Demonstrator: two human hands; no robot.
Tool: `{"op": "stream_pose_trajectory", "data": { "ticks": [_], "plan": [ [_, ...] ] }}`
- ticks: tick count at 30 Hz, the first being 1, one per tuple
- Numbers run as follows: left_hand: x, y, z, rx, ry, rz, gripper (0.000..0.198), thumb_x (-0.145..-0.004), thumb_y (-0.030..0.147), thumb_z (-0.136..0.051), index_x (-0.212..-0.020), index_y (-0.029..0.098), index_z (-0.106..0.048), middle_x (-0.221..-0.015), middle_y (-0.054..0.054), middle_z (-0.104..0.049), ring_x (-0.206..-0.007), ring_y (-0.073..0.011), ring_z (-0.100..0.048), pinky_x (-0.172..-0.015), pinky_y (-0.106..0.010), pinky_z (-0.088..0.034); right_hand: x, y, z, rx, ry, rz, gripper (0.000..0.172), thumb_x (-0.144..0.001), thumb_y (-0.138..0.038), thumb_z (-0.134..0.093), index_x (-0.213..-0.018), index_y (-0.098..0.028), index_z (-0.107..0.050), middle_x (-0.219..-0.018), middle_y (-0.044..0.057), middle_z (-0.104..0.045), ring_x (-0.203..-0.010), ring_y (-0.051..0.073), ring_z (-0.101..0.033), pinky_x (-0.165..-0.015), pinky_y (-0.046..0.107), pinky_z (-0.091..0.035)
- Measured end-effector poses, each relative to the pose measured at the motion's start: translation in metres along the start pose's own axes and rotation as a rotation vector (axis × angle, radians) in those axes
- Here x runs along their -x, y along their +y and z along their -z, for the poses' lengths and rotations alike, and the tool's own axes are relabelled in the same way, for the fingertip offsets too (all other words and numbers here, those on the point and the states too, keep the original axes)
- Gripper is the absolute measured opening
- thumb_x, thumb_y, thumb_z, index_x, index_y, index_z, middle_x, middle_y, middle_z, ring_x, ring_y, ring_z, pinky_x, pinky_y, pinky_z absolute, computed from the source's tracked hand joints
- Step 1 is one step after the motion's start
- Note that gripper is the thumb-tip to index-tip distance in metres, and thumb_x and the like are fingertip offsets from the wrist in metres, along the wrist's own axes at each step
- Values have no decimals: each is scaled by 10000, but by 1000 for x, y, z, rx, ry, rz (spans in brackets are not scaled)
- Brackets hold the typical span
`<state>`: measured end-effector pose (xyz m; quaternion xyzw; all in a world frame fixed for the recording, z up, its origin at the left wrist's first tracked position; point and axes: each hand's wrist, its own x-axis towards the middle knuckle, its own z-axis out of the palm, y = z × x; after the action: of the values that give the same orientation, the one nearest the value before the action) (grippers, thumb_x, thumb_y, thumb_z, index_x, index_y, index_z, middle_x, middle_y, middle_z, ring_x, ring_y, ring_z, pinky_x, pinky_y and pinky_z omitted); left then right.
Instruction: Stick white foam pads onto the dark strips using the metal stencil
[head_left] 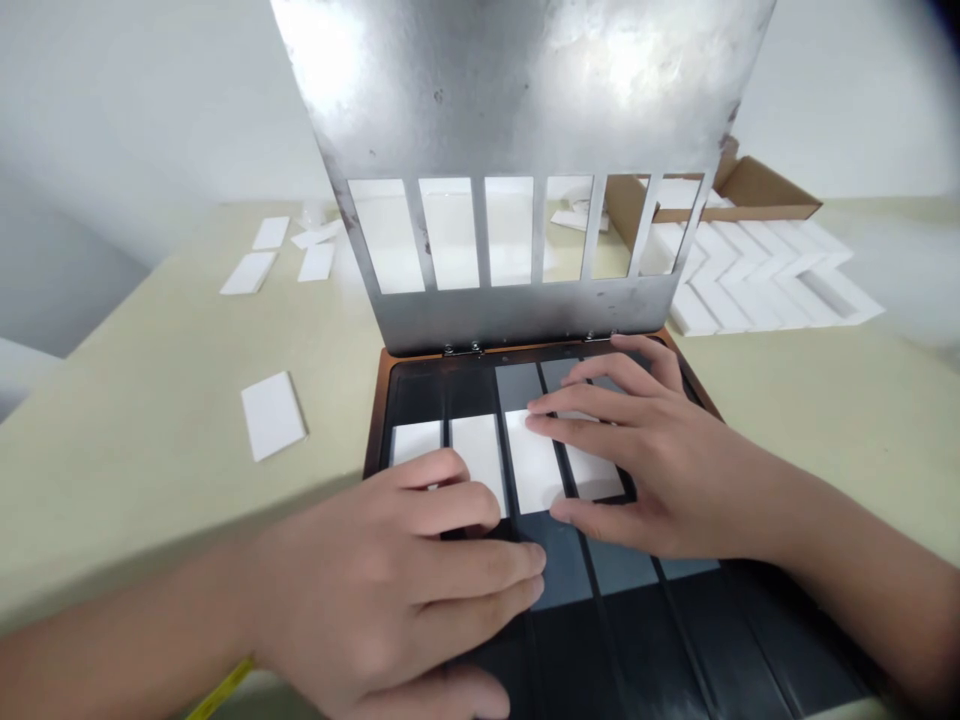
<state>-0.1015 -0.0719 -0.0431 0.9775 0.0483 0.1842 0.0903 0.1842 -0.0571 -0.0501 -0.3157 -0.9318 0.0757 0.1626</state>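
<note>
**Tray:** a black slotted tray (622, 640) with a copper-coloured rim (379, 400) is sitting on a pale green tabletop (150, 400). Its long parallel channels are holding four white rectangular tiles (532, 460), lying flat and side by side in neighbouring channels. Blue-grey panels (562, 560) are showing in the same channels, just beyond the tiles on the near side.

**Hands:** the left hand (375, 570) is open, its fingers (480, 565) lying over the two left tiles. The right hand (637, 460) is open and spread, its fingers (585, 400) lying across the two right tiles. Neither hand is closing around anything.

**Hinged lid:** a scuffed steel plate (517, 90) is standing tilted up from the far edge of the tray, joined to it by small hinges and pierced by a row of rectangular windows.

**Box:** an open cardboard box (757, 190) is sitting beyond the plate at the right, with white pieces showing inside it; the plate partly hides its contents.

**Loose stock:** white tiles (757, 275) are lying in a herringbone-like layout on the table just in front of the box. Several more white tiles (259, 270) are scattered at the far left, and a single white tile (272, 415) is lying just left of the tray.
</note>
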Motion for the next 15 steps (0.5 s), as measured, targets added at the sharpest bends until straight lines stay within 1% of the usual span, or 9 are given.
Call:
{"op": "stream_pose_trajectory", "data": {
  "ticks": [6, 9, 11, 13, 15],
  "plan": [
    [-1, 2, 1, -8, -4, 1, 379, -1074, 407, -573, -1171, 112, -790, -1248, -53, -796, -866, -237, -674, -705, -446, -479, -1, 0, -1, -2, -6, -7, 474, -1003, -529, -667, -1357, -215, -699, -1420, 39, -711, -1327, 316, -549, -1258, 625, -171],
    [-1, 3, 2, -69, -22, 10, 362, -1090, 388, -555, -1184, 129, -789, -1260, -18, -796, -904, -241, -685, -760, -457, -478, -1, -1, -1, -10, -16, -11, 491, -1005, -544, -656, -1363, -210, -697, -1426, 44, -707, -1336, 322, -540, -1257, 629, -168],
    [1, 3, 0, -95, 1, 12, 358, -1096, 376, -544, -1193, 130, -785, -1261, -12, -796, -931, -248, -691, -785, -462, -464, -1, -2, 1, -25, -27, -20, 510, -1013, -563, -636, -1368, -202, -695, -1431, 57, -702, -1341, 330, -535, -1260, 637, -154],
    [3, 2, -3, -90, 52, 0, 367, -1093, 372, -540, -1201, 114, -777, -1263, -30, -795, -949, -260, -689, -784, -463, -444, 0, -3, 3, -50, -39, -29, 537, -1024, -593, -603, -1375, -197, -691, -1431, 71, -699, -1340, 335, -534, -1260, 645, -142],
    [6, 1, -5, -75, 94, -6, 361, -1087, 367, -548, -1216, 111, -766, -1258, -37, -795, -948, -262, -680, -784, -459, -427, 0, -4, 5, -70, -43, -23, 632, -1001, -677, -596, -1393, -188, -679, -1435, 86, -693, -1339, 341, -531, -1261, 644, -135]
  ]
}}
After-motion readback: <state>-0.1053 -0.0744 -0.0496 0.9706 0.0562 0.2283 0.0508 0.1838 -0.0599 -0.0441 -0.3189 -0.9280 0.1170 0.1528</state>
